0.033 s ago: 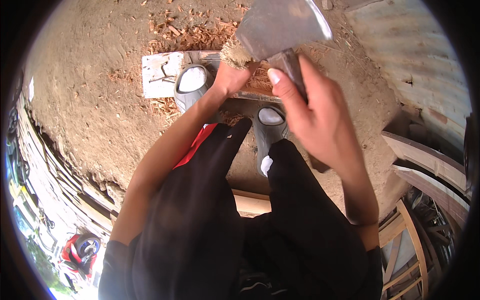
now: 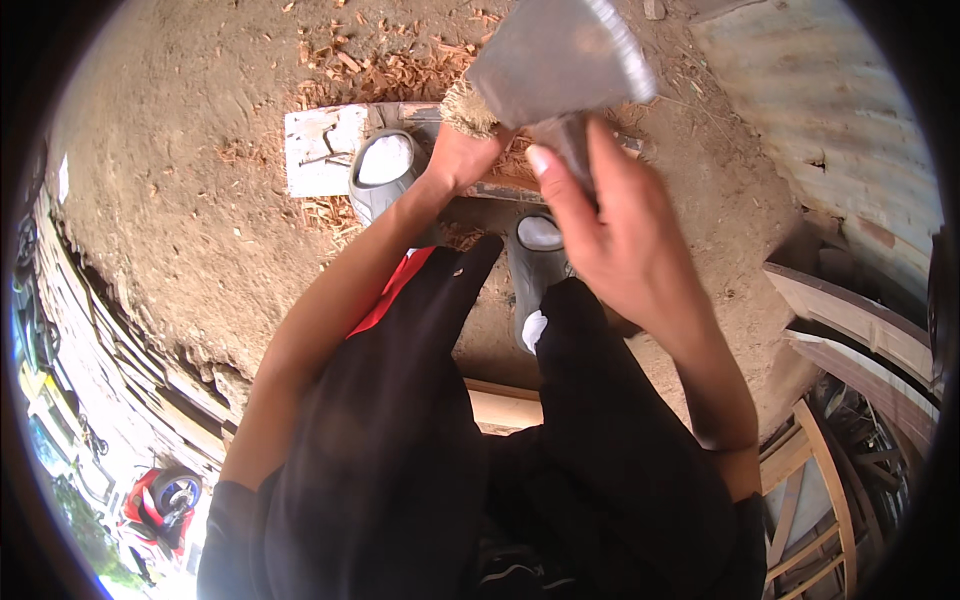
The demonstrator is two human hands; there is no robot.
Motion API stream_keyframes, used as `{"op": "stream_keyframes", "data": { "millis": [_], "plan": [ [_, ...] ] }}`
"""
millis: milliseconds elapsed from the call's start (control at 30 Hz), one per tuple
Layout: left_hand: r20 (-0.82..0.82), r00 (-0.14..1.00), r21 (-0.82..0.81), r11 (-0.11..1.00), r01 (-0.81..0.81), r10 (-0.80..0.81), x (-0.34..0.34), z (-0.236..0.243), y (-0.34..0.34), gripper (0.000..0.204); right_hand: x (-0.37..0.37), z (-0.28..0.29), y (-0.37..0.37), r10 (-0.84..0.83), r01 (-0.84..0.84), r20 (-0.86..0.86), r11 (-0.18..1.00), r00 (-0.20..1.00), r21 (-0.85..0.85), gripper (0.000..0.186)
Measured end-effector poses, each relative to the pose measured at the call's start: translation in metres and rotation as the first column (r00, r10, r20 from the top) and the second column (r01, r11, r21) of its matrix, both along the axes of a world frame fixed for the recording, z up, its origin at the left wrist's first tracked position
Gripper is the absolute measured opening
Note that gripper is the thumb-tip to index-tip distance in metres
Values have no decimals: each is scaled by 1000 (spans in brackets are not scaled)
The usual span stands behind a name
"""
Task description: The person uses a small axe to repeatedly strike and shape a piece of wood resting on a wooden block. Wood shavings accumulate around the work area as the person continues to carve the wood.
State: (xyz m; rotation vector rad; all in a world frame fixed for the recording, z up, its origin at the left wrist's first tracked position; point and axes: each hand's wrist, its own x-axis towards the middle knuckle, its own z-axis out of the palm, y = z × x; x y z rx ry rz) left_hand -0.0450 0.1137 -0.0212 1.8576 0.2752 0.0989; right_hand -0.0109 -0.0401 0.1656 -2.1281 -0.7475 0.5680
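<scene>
My right hand [image 2: 610, 225] is closed on the dark handle [image 2: 568, 145] of a hatchet with a broad, flat metal blade [image 2: 550, 55], raised over a board. My left hand [image 2: 465, 155] grips a rough, frayed tan piece [image 2: 465, 105], possibly wood, above the weathered board [image 2: 320, 150], just under the blade's left side; its fingertips are hidden. Reddish wood shavings [image 2: 375, 70] lie around the board. My feet in grey shoes [image 2: 370, 200] are beside it, the left one overlapping its near edge.
A corrugated metal sheet [image 2: 820, 120] runs along the right. Below it lie planks [image 2: 850, 320] and a wooden frame [image 2: 805, 480]. Long timber pieces line the left edge, with a red motorcycle [image 2: 150, 505] at lower left. Bare dirt ground [image 2: 170, 220] surrounds the board.
My right hand and the hatchet have shifted slightly down and to the left, the blade now blurred. My left hand stays in place on the tan piece.
</scene>
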Motion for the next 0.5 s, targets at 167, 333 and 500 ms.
{"op": "stream_keyframes", "data": {
  "millis": [167, 333, 500],
  "plan": [
    [-89, 996, 58, 998, 38, -33, -11, 4, 0, 30, 17, -5, -6, 110, -138, -151, 973, 982, -185, 30],
    [-104, 990, 274, 954, 119, -94, -26, -11, 5, 34, 14, 5, -21, 22, -60, -200, 981, 980, -186, 31],
    [-159, 981, 180, 974, 139, -111, -55, -7, 9, 30, 6, -3, -42, 22, -74, -226, 972, 974, -222, 32]
  ]
}}
